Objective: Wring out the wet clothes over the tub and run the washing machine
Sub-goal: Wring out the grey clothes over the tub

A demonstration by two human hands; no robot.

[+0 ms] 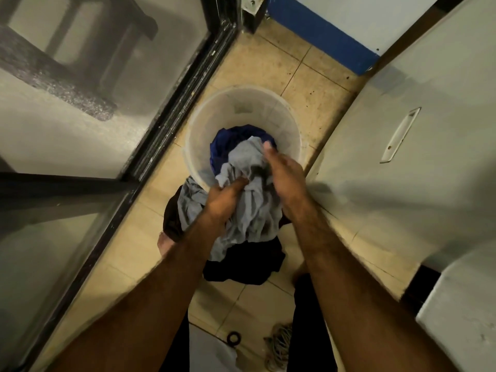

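Observation:
A pale translucent tub (284, 122) stands on the tiled floor ahead of me, with a dark blue garment (230, 140) lying inside. Both my hands grip a bunched light grey garment (255, 210) over the tub's near rim. My left hand (222, 200) clutches its lower left part, fingers curled into the cloth. My right hand (284, 175) holds its upper right part, thumb pointing away. A black garment (247, 264) hangs or lies beneath the grey one, near the floor. The washing machine is not identifiable in this view.
A dark-framed glass door (166, 111) runs along the left. A white cabinet or appliance side with a recessed handle (400, 135) stands on the right. A blue-edged wall (322, 36) lies beyond. A coiled cord (279, 345) and a small black ring (233, 337) lie near my feet.

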